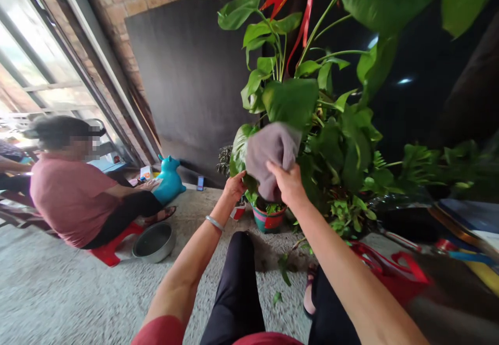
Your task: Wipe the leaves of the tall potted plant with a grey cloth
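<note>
A greyish-purple cloth [268, 150] hangs bunched in my right hand [290, 181], whose thumb lies across its folds. My left hand [235, 186] is closed at the edge of a large green leaf [242, 145], left of the cloth. Fingertips and leaf edge meet there. Both hands are in front of a tall leafy potted plant [290, 103], its broad leaves spreading above and to the right. Below the cloth stands its green and red pot [268, 219]. Part of the stems and lower leaves is hidden behind the cloth and my right arm.
A person [74, 189] sits at left on a red stool [107, 246], beside a grey basin [155, 242]. A blue toy animal [169, 178] and a phone [200, 183] are by the wall. At right lies a red bag [405, 277]. Red ribbon [307, 17] hangs above.
</note>
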{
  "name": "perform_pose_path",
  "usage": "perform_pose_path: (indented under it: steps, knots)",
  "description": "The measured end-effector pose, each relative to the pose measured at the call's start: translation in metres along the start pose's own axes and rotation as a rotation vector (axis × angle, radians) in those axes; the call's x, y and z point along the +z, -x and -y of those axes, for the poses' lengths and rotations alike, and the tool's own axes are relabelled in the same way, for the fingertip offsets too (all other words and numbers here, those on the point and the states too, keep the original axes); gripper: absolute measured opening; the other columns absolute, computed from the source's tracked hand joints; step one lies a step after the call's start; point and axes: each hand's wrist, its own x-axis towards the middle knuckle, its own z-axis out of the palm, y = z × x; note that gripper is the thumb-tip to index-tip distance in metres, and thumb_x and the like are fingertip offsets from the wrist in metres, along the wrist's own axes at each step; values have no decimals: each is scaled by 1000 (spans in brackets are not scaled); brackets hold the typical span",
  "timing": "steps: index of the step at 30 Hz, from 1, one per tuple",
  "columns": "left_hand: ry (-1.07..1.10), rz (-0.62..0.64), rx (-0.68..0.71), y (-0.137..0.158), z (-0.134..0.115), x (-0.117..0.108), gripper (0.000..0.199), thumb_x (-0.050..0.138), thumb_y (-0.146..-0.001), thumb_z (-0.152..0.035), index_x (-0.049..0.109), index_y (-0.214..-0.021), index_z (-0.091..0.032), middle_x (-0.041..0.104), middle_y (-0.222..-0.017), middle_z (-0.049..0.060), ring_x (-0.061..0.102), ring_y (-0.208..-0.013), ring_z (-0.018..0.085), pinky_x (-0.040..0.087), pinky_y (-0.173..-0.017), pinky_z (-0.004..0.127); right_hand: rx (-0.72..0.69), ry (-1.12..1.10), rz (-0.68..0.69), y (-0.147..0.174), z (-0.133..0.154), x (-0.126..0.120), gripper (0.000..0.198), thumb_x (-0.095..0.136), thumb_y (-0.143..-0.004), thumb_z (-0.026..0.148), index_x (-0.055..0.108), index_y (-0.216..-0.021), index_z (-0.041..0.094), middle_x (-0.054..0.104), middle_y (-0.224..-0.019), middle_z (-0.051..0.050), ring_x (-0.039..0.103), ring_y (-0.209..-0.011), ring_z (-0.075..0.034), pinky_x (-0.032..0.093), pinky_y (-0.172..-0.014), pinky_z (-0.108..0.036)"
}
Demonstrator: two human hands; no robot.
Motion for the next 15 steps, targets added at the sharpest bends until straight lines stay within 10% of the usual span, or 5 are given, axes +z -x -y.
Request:
perform_pose_path:
  steps: [4, 11, 15]
  knots:
    - [-23, -41, 40, -2, 2, -10, 8, 76, -79, -14, 69, -79, -15, 70, -65, 2, 63, -54, 15, 52, -60, 29, 248, 32, -60, 46, 1, -43, 40, 94, -56, 38, 79, -88, 21, 81, -89, -6, 76, -99, -33, 61, -99, -48]
    - [-26, -1, 64, 9, 20, -2, 14, 81, -76, -17, 68, -81, -15, 67, -64, 0, 64, -57, 14, 54, -64, 29, -375, -160, -225, -18, 44, 8, 65, 85, -73, 43, 68, -131, 20, 72, -135, -5, 60, -140, -24, 46, -120, -42]
    - [-9, -18, 76, 7, 24, -3, 14, 81, -75, -15, 66, -76, -16, 69, -64, 1, 64, -58, 14, 54, -65, 29, 21, -116, -151, -1, -12, 7, 50, 87, -63, 33, 75, -109, 18, 80, -117, -8, 71, -124, -29, 54, -112, -45]
